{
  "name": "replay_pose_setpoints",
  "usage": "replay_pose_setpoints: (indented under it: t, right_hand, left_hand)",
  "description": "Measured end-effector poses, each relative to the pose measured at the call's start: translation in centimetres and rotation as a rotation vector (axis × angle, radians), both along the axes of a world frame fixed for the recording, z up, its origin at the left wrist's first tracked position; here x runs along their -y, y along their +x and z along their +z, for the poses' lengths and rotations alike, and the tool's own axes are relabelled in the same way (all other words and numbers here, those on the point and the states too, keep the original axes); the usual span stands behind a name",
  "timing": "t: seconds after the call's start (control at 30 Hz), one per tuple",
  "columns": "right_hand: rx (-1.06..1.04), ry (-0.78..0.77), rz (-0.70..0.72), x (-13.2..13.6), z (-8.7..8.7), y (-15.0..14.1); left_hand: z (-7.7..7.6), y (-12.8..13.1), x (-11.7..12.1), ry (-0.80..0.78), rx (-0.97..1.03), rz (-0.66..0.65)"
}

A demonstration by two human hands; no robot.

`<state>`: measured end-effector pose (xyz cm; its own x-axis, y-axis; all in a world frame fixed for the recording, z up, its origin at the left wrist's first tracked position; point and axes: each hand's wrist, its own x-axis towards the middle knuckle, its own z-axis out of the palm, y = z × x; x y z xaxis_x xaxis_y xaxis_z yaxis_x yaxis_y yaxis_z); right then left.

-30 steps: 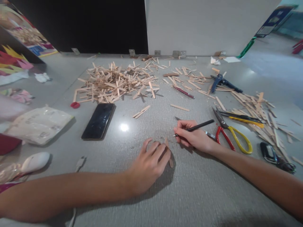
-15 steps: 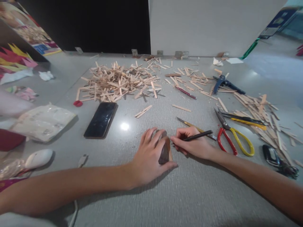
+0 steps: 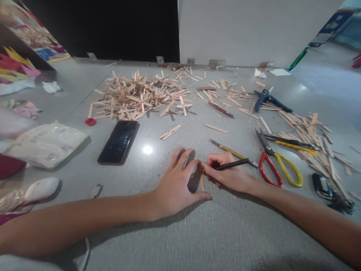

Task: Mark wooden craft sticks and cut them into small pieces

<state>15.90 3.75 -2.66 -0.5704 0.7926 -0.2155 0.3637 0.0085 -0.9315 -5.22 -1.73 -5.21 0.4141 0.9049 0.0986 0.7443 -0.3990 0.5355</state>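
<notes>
My left hand (image 3: pixel 177 184) rests on the grey table, its thumb and index finger holding a short wooden craft stick (image 3: pixel 202 182) down at its two ends. The stick's upper end is partly hidden by the fingers. In my right hand (image 3: pixel 225 171) is a slim black pen (image 3: pixel 232 164), pinched with its tip down at the stick's upper end. Just behind the right hand lies a craft knife (image 3: pixel 225 148) with a brownish-yellow handle. Pliers-like cutters (image 3: pixel 269 150) with red and yellow handles are right of it.
A large pile of craft sticks (image 3: pixel 141 96) lies at the back left, with more sticks at the right. A phone (image 3: pixel 118 143), a white mouse (image 3: pixel 42 189) and a plastic packet (image 3: pixel 50 145) are on the left. Dark blue-handled cutters (image 3: pixel 262 99) lie at the back right.
My left hand has opened its thumb out and now holds the stick at both ends. My right hand brought the pen leftward to the stick. The craft knife, earlier mostly hidden behind that hand, shows more.
</notes>
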Motion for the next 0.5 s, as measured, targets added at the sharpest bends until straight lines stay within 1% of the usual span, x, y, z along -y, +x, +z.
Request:
replay_pose_setpoints:
  t: [0.23,0.4,0.5]
  right_hand:
    - [-0.008,-0.005,0.001,-0.13,-0.18,-0.09]
    - [-0.021,0.040,0.010,-0.16,-0.05,-0.08]
    - [-0.008,0.041,0.007,-0.16,-0.06,-0.10]
  left_hand:
    - [0.14,0.06,-0.01,-0.004,0.001,0.000]
    - [-0.24,-0.04,-0.01,-0.008,0.053,0.028]
    - [-0.46,-0.03,0.05,-0.002,0.092,0.050]
